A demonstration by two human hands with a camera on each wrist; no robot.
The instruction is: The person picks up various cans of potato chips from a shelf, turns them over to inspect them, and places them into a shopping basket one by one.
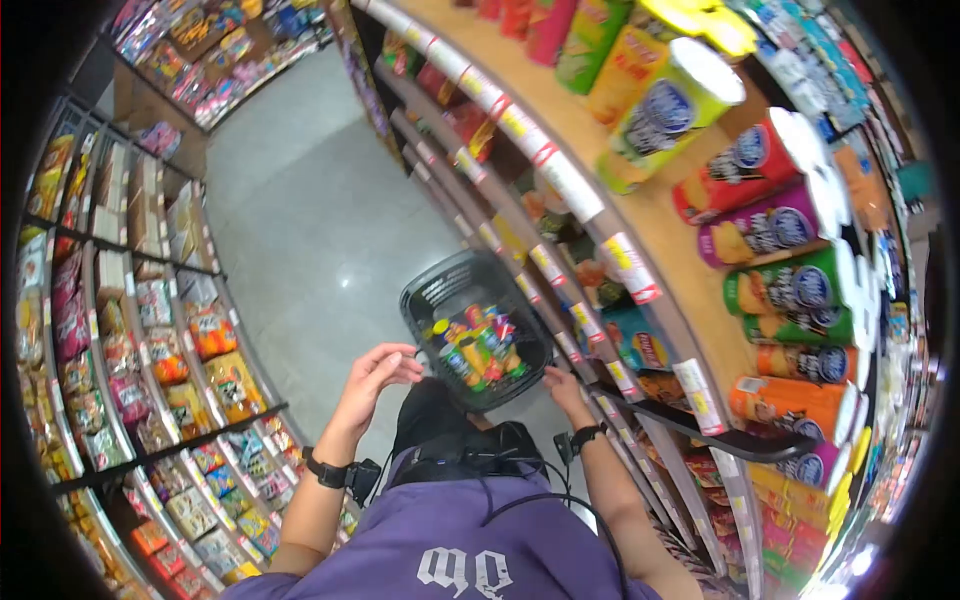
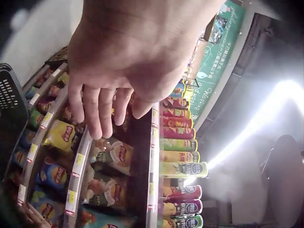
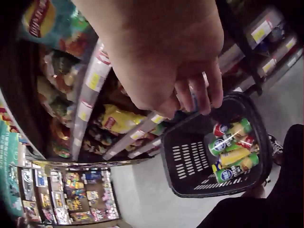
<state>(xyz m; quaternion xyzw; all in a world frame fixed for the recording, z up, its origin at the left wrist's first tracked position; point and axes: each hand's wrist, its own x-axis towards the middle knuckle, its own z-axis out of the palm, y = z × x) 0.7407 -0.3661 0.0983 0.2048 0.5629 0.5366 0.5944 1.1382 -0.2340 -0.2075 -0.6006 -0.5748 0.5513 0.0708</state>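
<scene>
Snack shelves (image 1: 680, 265) flanked the basket (image 1: 450, 287), right hand (image 1: 568, 392) nearer its rim, grip unclear tbh, left hand (image 1: 378, 372) loose beside it.

The basket (image 1: 460, 268) is black, and the canisters (image 3: 232, 156) inside show green, yellow and red colours. The person's shirt (image 1: 430, 520) is purple with white letters (image 1: 437, 570). On the right shelf, I see tubes (image 1: 760, 222) of yellow-green, red, purple, green and orange, several with blue round emblem; the floor (image 1: 330, 280) is grey.
</scene>
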